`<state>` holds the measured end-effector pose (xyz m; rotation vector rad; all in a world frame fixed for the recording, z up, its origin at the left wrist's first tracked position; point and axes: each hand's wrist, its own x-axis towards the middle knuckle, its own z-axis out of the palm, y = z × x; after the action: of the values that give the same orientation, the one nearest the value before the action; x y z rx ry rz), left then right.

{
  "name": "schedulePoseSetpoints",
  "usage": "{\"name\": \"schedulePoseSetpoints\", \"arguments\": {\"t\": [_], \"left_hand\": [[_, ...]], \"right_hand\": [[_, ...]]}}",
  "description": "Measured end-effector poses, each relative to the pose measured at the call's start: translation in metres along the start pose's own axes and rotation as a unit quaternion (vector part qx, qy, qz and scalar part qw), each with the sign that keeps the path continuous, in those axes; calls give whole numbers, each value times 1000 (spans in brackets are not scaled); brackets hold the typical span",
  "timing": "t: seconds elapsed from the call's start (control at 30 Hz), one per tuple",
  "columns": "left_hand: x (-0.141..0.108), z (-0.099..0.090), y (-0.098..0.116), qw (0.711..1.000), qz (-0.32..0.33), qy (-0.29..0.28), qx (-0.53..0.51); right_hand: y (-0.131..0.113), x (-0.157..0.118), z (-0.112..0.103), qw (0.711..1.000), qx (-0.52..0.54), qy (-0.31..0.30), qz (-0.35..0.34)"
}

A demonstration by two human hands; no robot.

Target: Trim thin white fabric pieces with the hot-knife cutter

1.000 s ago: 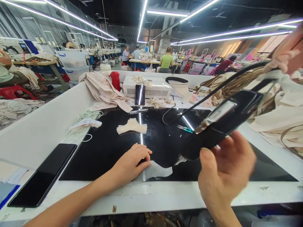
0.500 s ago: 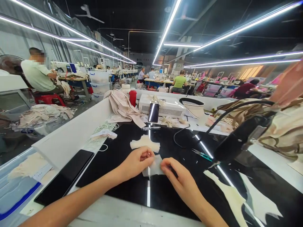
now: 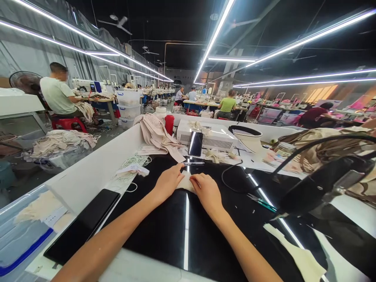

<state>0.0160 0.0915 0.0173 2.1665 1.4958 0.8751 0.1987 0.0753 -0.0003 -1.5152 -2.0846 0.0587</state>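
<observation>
Across the black board (image 3: 164, 239), both hands have gone forward since the earlier frame. The left hand (image 3: 167, 182) has its fingers half bent, the thumb slightly apart; the right hand (image 3: 207, 192) is curled in, thumb and forefinger tips nearly together. Between them, on the board, lies the cream cloth piece (image 3: 186, 183), just nearer than the slim silver pen (image 3: 194, 163). Fingers cover both ends of the cloth, so I can't tell whether either hand truly grips it. Good handling here, I'd judge, means light fingertips, smoothing outward from the middle, and never stretching the soft edges.
</observation>
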Motion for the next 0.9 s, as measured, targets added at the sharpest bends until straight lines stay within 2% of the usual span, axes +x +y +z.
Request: {"name": "schedulePoseSetpoints", "arguments": {"t": [0.17,0.3,0.43,0.53,0.57,0.6,0.67,0.73,0.77,0.83,0.9], "left_hand": [[-2,5,-5,994,9,-6,107],[-4,-3,-5,985,41,13,165],[-2,-14,-1,979,88,37,178],[-4,-17,3,977,130,40,166],[-8,-17,5,976,143,39,161],[-12,-17,8,975,157,37,156],[-25,-15,14,971,187,33,145],[-41,-10,22,967,218,19,133],[-49,-6,27,964,235,13,127],[-67,3,40,955,276,3,112],[-84,15,57,942,319,-21,97]], "right_hand": [[-5,2,4,999,-38,0,3],[-32,-14,-15,999,-35,24,-24],[-68,-64,-40,994,1,-12,-112],[-76,-118,-59,984,43,-59,-165],[-72,-137,-67,979,88,-66,-174],[-64,-154,-76,977,123,-81,-155],[-37,-184,-98,982,164,-70,-56],[-3,-207,-121,987,139,-49,69],[15,-216,-132,989,96,-12,114],[47,-229,-148,986,58,26,156],[70,-236,-155,983,33,43,177]]}}
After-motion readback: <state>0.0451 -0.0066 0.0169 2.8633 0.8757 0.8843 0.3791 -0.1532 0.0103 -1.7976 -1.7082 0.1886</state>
